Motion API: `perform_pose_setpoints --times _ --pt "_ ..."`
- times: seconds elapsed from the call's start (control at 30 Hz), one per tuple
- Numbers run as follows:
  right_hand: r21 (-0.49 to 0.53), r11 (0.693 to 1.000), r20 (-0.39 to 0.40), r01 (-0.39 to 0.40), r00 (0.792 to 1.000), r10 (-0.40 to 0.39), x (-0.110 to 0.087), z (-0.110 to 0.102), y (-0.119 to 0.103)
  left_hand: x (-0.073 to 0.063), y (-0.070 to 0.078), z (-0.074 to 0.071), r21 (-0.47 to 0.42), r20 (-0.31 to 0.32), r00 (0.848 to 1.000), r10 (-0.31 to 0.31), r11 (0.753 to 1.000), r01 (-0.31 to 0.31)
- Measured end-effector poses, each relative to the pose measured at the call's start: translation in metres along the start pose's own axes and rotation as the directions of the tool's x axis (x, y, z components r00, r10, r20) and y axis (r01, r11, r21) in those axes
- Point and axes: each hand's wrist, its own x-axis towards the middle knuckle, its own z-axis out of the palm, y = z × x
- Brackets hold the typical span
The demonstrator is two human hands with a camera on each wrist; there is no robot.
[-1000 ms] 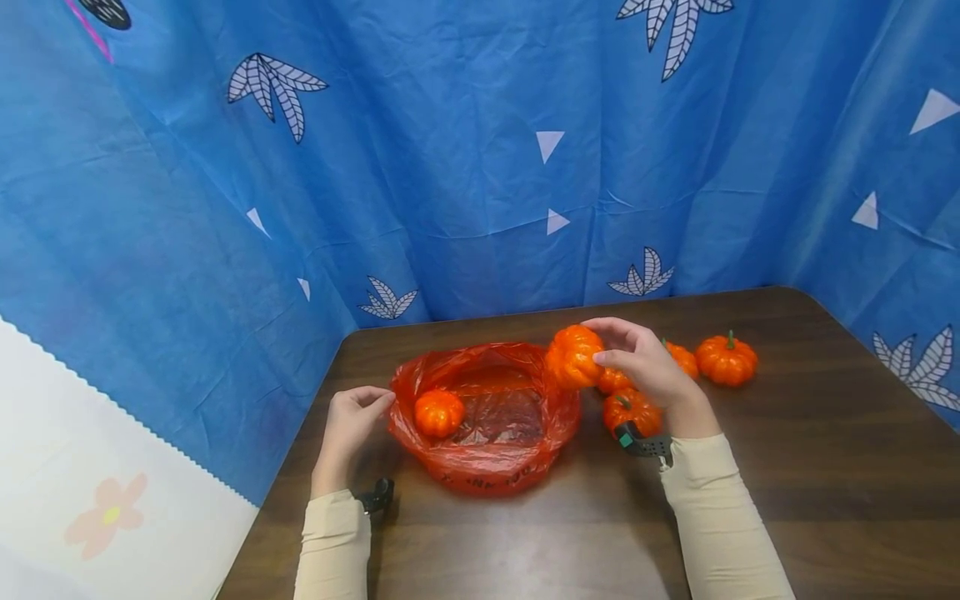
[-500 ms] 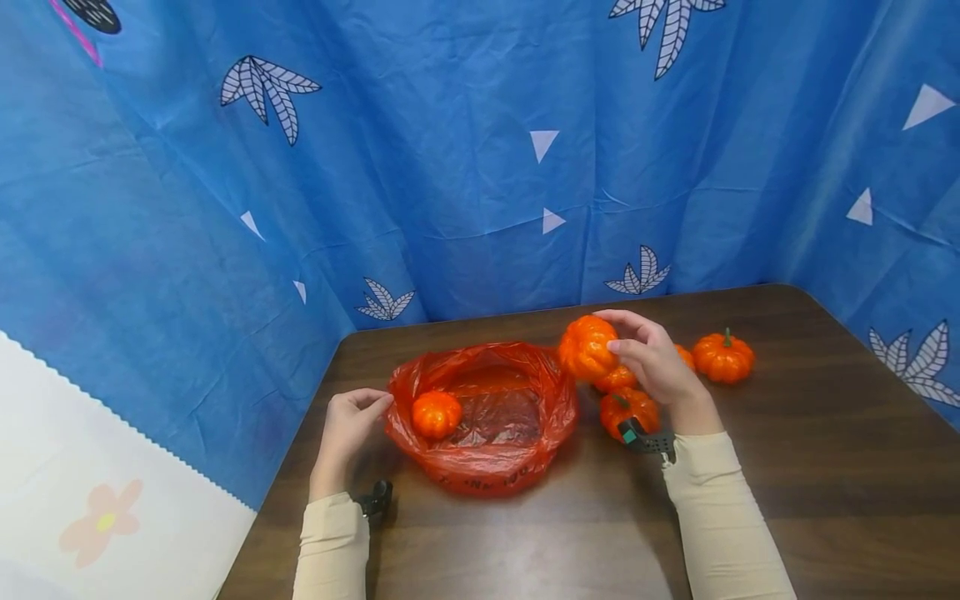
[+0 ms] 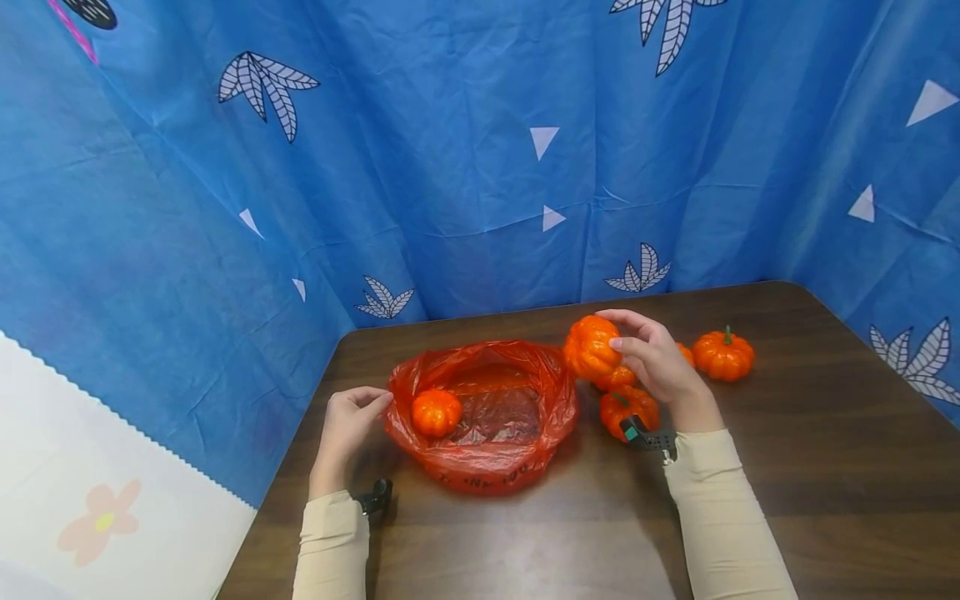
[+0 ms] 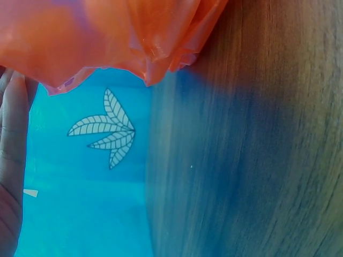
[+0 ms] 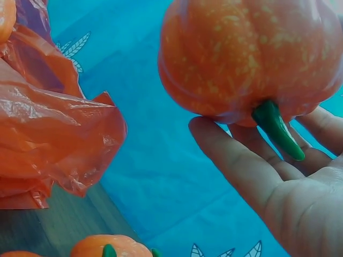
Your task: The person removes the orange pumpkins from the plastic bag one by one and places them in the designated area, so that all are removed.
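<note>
A red plastic bag (image 3: 487, 467) lies wide-mouthed on the table, with one small orange pumpkin (image 3: 437, 413) inside at its left. My left hand (image 3: 351, 425) pinches the bag's left rim between thumb and fingers. Raised near the bag's right rim, another pumpkin (image 3: 591, 348) is gripped by my right hand (image 3: 654, 358) with thumb and fingertips. The right wrist view shows this pumpkin's green stem (image 5: 278, 128) pointing toward the palm. Behind and below the right hand sit more pumpkins, one (image 3: 628, 412) close by the wrist and others partly hidden.
A pumpkin (image 3: 723, 356) with an upright green stem stands farther right on the brown wooden table (image 3: 825, 483). A blue curtain (image 3: 465, 167) with leaf prints hangs along the table's back and sides. A white cloth (image 3: 105, 467) lies at the left.
My right hand has shifted slightly right and away from the bag's rim with its pumpkin, then nearly stopped. The left hand keeps its pinch on the bag.
</note>
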Motion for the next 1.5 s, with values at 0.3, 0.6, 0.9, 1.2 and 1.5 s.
perform_pose_setpoints --times 0.3,0.6,0.9,1.2,1.5 --pt "-0.004 1.000 -0.009 -0.002 1.000 0.002 -0.002 -0.004 0.000 -0.001 0.002 -0.001 0.008 -0.003 1.000 -0.003 1.000 0.003" --pt "-0.005 1.000 -0.001 0.014 1.000 -0.014 -0.002 -0.006 0.002 -0.002 0.002 -0.002 0.010 -0.001 1.000 -0.015 1.000 0.015" --pt "-0.038 0.999 -0.018 0.014 1.000 -0.015 -0.004 -0.010 0.000 -0.003 0.003 -0.002 -0.006 0.004 1.000 -0.021 1.000 0.021" --pt "-0.077 0.997 -0.059 -0.029 0.998 0.024 -0.009 -0.017 -0.004 -0.003 0.003 -0.001 0.005 0.001 1.000 -0.020 1.000 0.020" --pt "-0.107 0.994 -0.048 -0.001 0.999 -0.004 -0.015 -0.024 -0.010 -0.004 0.004 0.001 0.002 0.003 1.000 -0.024 1.000 0.024"
